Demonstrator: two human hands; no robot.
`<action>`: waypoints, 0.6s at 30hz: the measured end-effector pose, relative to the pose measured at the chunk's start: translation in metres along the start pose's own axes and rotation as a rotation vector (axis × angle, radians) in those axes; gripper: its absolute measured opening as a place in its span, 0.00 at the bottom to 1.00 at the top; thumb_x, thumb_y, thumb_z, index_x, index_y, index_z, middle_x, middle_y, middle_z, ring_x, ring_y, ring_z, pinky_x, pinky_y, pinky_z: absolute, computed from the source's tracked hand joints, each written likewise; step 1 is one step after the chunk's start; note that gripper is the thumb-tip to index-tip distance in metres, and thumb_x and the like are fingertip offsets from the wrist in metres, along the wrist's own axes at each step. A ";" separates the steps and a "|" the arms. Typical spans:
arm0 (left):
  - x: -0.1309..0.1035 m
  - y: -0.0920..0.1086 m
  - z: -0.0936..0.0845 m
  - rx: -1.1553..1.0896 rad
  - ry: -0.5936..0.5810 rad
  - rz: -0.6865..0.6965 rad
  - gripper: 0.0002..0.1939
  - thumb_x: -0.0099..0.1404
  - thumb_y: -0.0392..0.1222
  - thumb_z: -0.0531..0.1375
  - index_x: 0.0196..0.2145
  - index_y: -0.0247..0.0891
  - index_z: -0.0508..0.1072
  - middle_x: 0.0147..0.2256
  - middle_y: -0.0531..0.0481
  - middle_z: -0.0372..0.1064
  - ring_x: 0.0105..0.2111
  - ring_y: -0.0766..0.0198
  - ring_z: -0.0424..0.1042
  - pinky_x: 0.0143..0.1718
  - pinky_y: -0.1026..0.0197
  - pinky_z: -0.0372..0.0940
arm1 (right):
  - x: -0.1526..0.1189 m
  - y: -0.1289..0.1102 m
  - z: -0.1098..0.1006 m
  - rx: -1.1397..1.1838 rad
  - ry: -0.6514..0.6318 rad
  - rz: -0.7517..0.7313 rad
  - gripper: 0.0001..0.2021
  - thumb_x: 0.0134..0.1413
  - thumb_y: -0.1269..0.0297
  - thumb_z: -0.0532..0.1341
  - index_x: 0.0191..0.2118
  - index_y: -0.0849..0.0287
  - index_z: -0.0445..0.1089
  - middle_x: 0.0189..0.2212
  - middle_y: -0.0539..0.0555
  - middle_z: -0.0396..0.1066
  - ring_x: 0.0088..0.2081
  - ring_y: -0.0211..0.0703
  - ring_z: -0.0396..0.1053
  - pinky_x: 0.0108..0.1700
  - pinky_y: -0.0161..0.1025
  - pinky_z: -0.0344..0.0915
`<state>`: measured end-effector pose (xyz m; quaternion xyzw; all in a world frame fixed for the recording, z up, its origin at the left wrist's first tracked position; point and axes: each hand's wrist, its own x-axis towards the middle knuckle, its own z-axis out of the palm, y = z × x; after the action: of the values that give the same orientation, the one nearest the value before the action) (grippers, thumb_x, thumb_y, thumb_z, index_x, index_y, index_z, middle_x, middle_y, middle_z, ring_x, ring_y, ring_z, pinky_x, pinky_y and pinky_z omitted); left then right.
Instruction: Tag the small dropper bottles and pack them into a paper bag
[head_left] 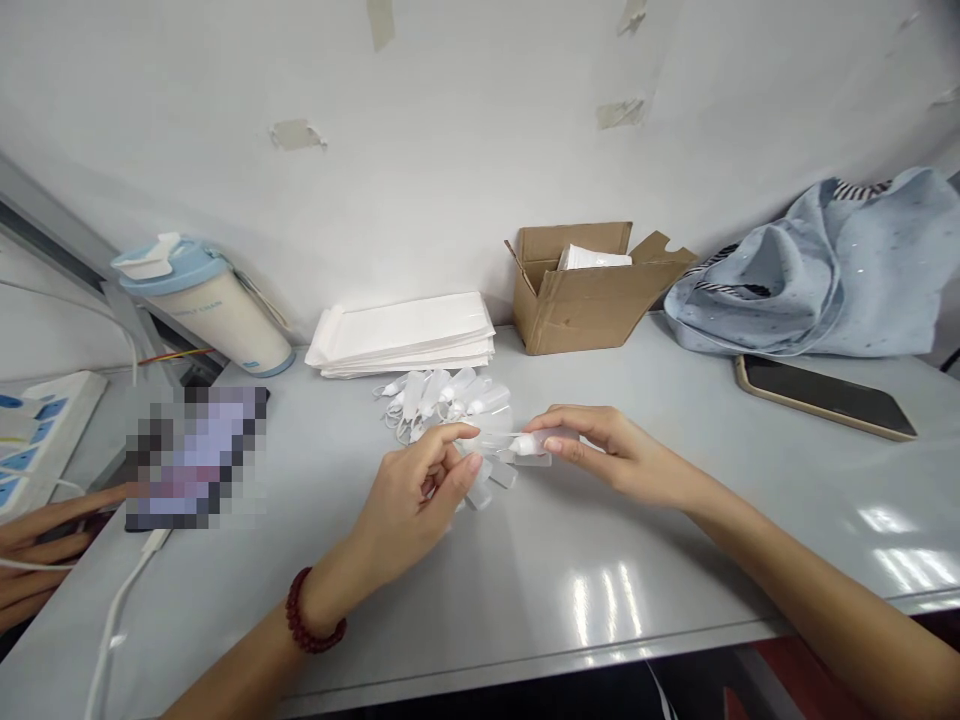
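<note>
My right hand point(611, 450) pinches a small translucent bottle-like piece point(531, 443) with a white tapered end between thumb and fingers. Thin pale strands run from that end towards my left hand point(420, 485), whose thumb and index finger are curled in close. Something clear lies at the left fingertips, but I cannot make it out. Just behind and beneath both hands is a pile of similar pieces point(442, 392) with white tips and thin cord loops. Part of the pile is hidden by my left hand. A dark red bead bracelet point(304, 612) circles my left wrist.
Along the wall are a stack of white envelopes point(405, 340), an open cardboard box point(577, 312) with white contents, a blue cloth bag point(817, 280) and a tumbler point(214, 305). A phone point(825, 397) lies right. Another person's hand point(45, 550) is by a pixelated device point(199, 460) at left.
</note>
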<state>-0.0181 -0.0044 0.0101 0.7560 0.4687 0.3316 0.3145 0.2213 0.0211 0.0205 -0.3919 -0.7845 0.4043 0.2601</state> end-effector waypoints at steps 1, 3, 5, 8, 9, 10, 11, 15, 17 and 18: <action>0.000 0.000 0.000 -0.009 -0.004 0.004 0.11 0.67 0.43 0.53 0.44 0.36 0.67 0.20 0.59 0.60 0.19 0.71 0.59 0.22 0.68 0.56 | -0.001 -0.001 0.001 0.002 0.001 -0.004 0.13 0.62 0.57 0.53 0.45 0.54 0.70 0.40 0.51 0.72 0.40 0.40 0.69 0.43 0.38 0.63; -0.001 0.001 -0.001 -0.035 -0.014 -0.002 0.10 0.66 0.42 0.54 0.42 0.36 0.69 0.20 0.59 0.60 0.19 0.71 0.59 0.21 0.68 0.57 | -0.002 -0.001 0.002 -0.006 0.014 -0.020 0.12 0.62 0.58 0.54 0.46 0.53 0.70 0.41 0.51 0.71 0.40 0.39 0.68 0.42 0.37 0.63; -0.001 0.001 -0.002 -0.066 -0.018 -0.020 0.10 0.67 0.42 0.53 0.41 0.36 0.69 0.20 0.59 0.60 0.19 0.71 0.60 0.21 0.69 0.57 | -0.002 -0.001 0.002 -0.019 0.025 -0.042 0.11 0.61 0.59 0.55 0.46 0.54 0.70 0.41 0.51 0.71 0.40 0.39 0.67 0.42 0.37 0.63; -0.001 0.001 -0.004 -0.089 0.011 -0.038 0.10 0.67 0.43 0.52 0.39 0.36 0.70 0.19 0.58 0.60 0.18 0.72 0.59 0.19 0.69 0.56 | -0.001 -0.002 0.001 -0.036 0.036 -0.068 0.11 0.61 0.61 0.56 0.46 0.55 0.70 0.41 0.52 0.71 0.41 0.39 0.67 0.43 0.37 0.62; -0.001 0.001 -0.004 -0.088 0.023 -0.038 0.10 0.67 0.43 0.52 0.37 0.37 0.71 0.19 0.58 0.61 0.18 0.72 0.59 0.19 0.69 0.55 | -0.001 -0.002 0.001 -0.038 0.039 -0.071 0.10 0.60 0.61 0.57 0.46 0.55 0.71 0.41 0.52 0.71 0.42 0.39 0.67 0.43 0.37 0.62; -0.001 0.001 -0.005 -0.085 0.029 -0.038 0.11 0.67 0.43 0.52 0.35 0.37 0.71 0.19 0.58 0.61 0.17 0.73 0.58 0.19 0.69 0.55 | -0.001 -0.002 0.002 -0.040 0.040 -0.072 0.10 0.60 0.62 0.57 0.46 0.55 0.71 0.41 0.52 0.71 0.42 0.39 0.67 0.44 0.37 0.62; -0.001 0.001 -0.005 -0.083 0.030 -0.040 0.12 0.68 0.44 0.52 0.34 0.37 0.72 0.19 0.58 0.61 0.17 0.73 0.58 0.19 0.69 0.55 | -0.001 -0.002 0.002 -0.042 0.041 -0.071 0.10 0.60 0.62 0.57 0.46 0.55 0.71 0.41 0.52 0.71 0.42 0.39 0.67 0.43 0.37 0.62; -0.001 0.003 -0.007 -0.104 -0.022 -0.055 0.15 0.69 0.44 0.50 0.30 0.36 0.71 0.19 0.57 0.62 0.17 0.73 0.58 0.19 0.69 0.55 | -0.001 -0.001 0.003 -0.061 0.059 -0.078 0.11 0.60 0.61 0.58 0.46 0.55 0.71 0.41 0.53 0.71 0.41 0.40 0.68 0.43 0.38 0.64; -0.001 0.004 -0.007 -0.112 -0.061 -0.054 0.16 0.68 0.44 0.51 0.28 0.36 0.71 0.19 0.56 0.62 0.17 0.73 0.58 0.19 0.69 0.55 | -0.001 -0.002 0.004 -0.086 0.079 -0.092 0.11 0.60 0.61 0.58 0.46 0.55 0.70 0.40 0.54 0.71 0.40 0.41 0.68 0.43 0.38 0.64; -0.001 0.005 -0.007 -0.107 -0.077 -0.051 0.16 0.67 0.44 0.51 0.26 0.35 0.71 0.19 0.56 0.62 0.18 0.73 0.59 0.19 0.69 0.55 | -0.001 -0.002 0.004 -0.101 0.091 -0.102 0.11 0.60 0.62 0.57 0.46 0.56 0.70 0.40 0.54 0.71 0.40 0.41 0.68 0.42 0.39 0.65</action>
<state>-0.0217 -0.0060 0.0181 0.7380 0.4570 0.3187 0.3807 0.2180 0.0179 0.0198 -0.3820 -0.8102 0.3322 0.2954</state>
